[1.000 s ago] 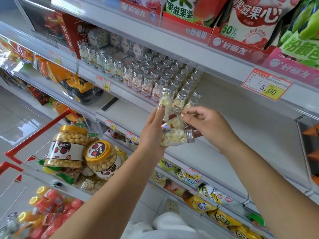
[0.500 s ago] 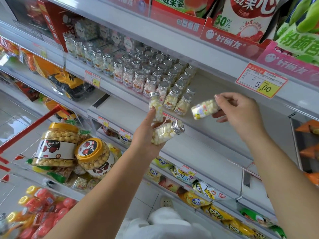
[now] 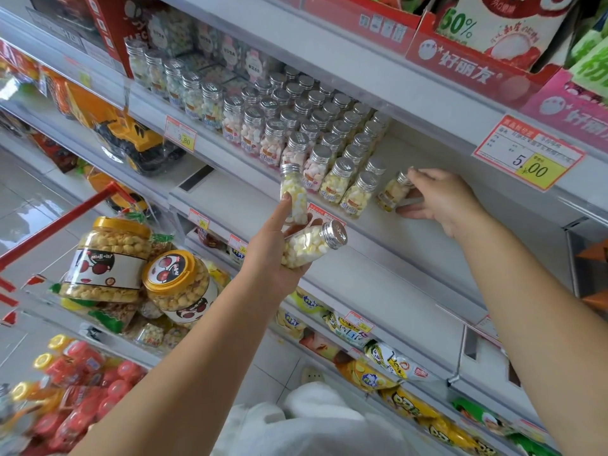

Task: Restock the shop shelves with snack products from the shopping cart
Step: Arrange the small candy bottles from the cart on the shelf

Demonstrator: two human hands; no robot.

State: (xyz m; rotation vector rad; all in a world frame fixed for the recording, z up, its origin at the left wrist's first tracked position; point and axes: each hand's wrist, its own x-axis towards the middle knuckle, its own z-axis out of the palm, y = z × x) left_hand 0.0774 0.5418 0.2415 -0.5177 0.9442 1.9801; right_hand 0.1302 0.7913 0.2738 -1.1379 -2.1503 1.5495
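My left hand (image 3: 273,255) holds two small candy bottles with silver caps, one upright (image 3: 292,195) and one lying sideways (image 3: 312,245). My right hand (image 3: 441,199) pinches a third candy bottle (image 3: 393,192) by its cap and sets it, tilted, on the white shelf (image 3: 444,245), just right of the rows of matching bottles (image 3: 316,133). The red shopping cart (image 3: 65,218) stands at lower left with two large yellow-lidded snack jars (image 3: 138,261) and packets in it.
The shelf stretch to the right of the bottle rows holds nothing. Price tags (image 3: 529,153) hang on the shelf edge above. Boxed sweets (image 3: 487,31) fill the top shelf, snack bags (image 3: 388,360) the lower ones, a toy digger (image 3: 131,139) sits at left.
My right hand has carried one bottle from my left hand up and rightward to the shelf, lowering it beside the rows. My left hand has stayed put with two bottles.
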